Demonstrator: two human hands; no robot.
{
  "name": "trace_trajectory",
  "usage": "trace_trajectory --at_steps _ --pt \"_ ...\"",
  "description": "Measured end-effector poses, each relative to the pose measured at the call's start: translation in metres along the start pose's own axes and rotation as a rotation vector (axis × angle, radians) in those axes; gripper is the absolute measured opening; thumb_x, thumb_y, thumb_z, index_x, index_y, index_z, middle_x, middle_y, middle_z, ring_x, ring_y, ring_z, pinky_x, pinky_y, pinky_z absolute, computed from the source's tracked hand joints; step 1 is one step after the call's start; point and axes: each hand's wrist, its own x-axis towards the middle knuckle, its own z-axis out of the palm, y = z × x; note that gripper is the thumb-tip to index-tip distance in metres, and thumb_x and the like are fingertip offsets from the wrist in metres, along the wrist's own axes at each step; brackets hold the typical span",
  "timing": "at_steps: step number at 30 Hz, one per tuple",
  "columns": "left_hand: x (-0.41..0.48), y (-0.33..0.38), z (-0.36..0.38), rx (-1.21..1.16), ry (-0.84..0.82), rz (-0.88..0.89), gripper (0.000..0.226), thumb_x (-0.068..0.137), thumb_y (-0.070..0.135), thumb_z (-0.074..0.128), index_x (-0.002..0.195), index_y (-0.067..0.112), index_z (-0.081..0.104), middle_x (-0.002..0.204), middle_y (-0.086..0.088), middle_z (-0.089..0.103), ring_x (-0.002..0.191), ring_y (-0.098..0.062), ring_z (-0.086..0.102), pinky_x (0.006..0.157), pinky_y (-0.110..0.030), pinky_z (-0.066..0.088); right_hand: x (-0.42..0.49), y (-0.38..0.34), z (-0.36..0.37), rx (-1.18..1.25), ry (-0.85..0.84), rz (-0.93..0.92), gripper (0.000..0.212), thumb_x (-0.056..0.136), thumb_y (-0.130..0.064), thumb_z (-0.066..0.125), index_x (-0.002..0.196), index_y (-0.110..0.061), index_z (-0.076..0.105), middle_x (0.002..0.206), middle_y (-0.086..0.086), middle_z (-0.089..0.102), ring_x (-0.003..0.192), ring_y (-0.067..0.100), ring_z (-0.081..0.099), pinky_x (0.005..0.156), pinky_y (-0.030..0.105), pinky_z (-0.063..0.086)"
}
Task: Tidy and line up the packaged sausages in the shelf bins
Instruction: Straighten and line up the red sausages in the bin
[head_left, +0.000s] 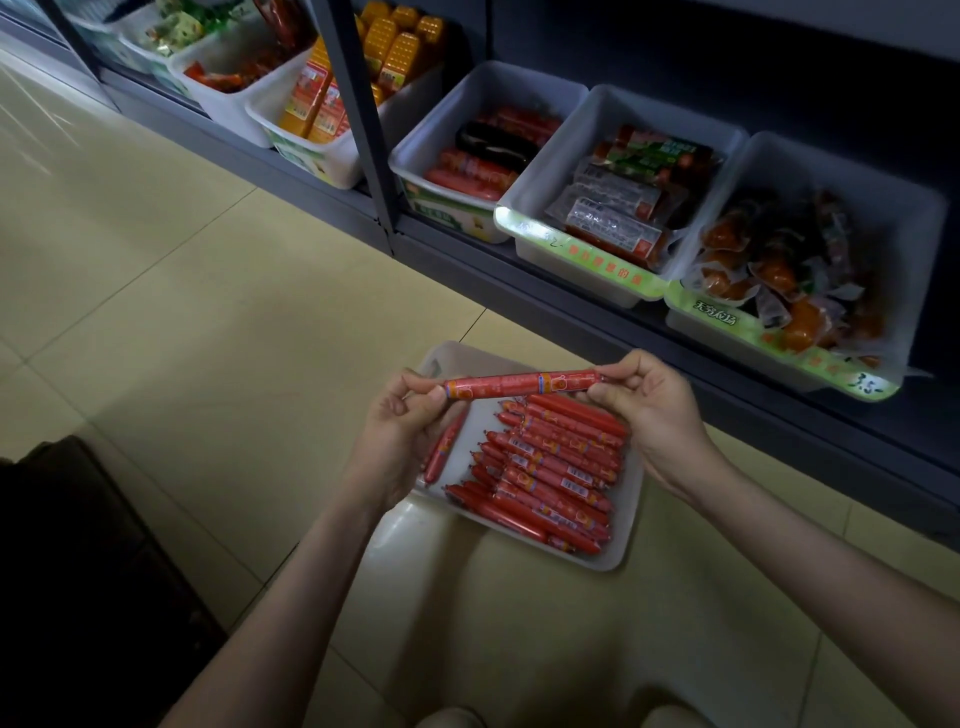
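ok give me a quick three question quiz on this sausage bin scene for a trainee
1. True or false: the red sausage stick is pinched at one end by the left hand and at the other by the right hand.
2. Pick one: the white bin of red sausages sits A) on the shelf, B) off the shelf, below the hands, C) stacked inside another bin.
3. Fill in: the price handwritten on the far-right shelf bin reads ___.

Key: 1 true; 2 B; 3 3.5
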Motion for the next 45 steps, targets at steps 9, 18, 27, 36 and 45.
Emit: trace_trajectory --at_steps 9,18,27,36,45 --pt "0.017 0.0 0.0 1.38 -0.225 0.077 0.01 0.094 0.029 0.056 0.09 0.02 0.06 0.067 0.013 0.058 0.054 0.009 0.055 0.051 -0.01 0.043 0.028 0.015 0.005 -0.169 -0.049 -0.029 0.015 0.085 0.004 0.063 0.086 -0.01 0.058 0.074 0.001 0.072 0.069 0.012 0.07 0.062 0.019 0.054" --pt "0.079 -0.062 -0.049 1.751 0.096 -0.098 0.037 0.098 0.033 0.044 0.119 0.004 0.056 0.11 -0.019 0.066 0.094 -0.037 0.063 0.076 -0.038 0.047 0.018 0.108 0.003 -1.222 -0.577 0.115 0.04 0.088 -0.024 0.067 0.122 -0.019 0.047 0.109 -0.005 0.052 0.101 0.014 0.051 0.088 0.029 0.043" --pt "0.098 -0.094 -0.059 2.323 -0.016 -0.259 0.044 0.097 0.047 0.037 0.116 0.016 0.061 0.108 -0.004 0.068 0.097 -0.023 0.064 0.076 -0.031 0.042 0.02 0.12 -0.008 -1.282 -0.641 -0.01 0.036 0.097 -0.023 0.05 0.132 -0.014 0.047 0.123 0.004 0.048 0.111 0.021 0.051 0.092 0.031 0.039" --pt "0.049 -0.067 -0.01 1.041 -0.261 -0.092 0.02 0.098 0.028 0.048 0.108 0.02 0.064 0.088 0.003 0.067 0.081 -0.011 0.064 0.082 -0.027 0.049 0.028 0.09 -0.006 -0.804 -0.416 0.045 0.024 0.093 -0.019 0.06 0.113 -0.031 0.056 0.085 -0.019 0.059 0.072 -0.009 0.056 0.07 0.023 0.044" --pt "0.025 -0.042 -0.014 0.583 -0.032 -0.043 0.008 0.096 0.006 0.048 0.09 0.003 0.052 0.069 -0.008 0.064 0.058 -0.012 0.06 0.053 -0.029 0.042 0.02 0.027 -0.01 -0.571 -0.506 0.187 0.031 0.086 -0.006 0.067 0.105 -0.029 0.061 0.09 0.001 0.067 0.074 0.015 0.065 0.067 0.027 0.055"
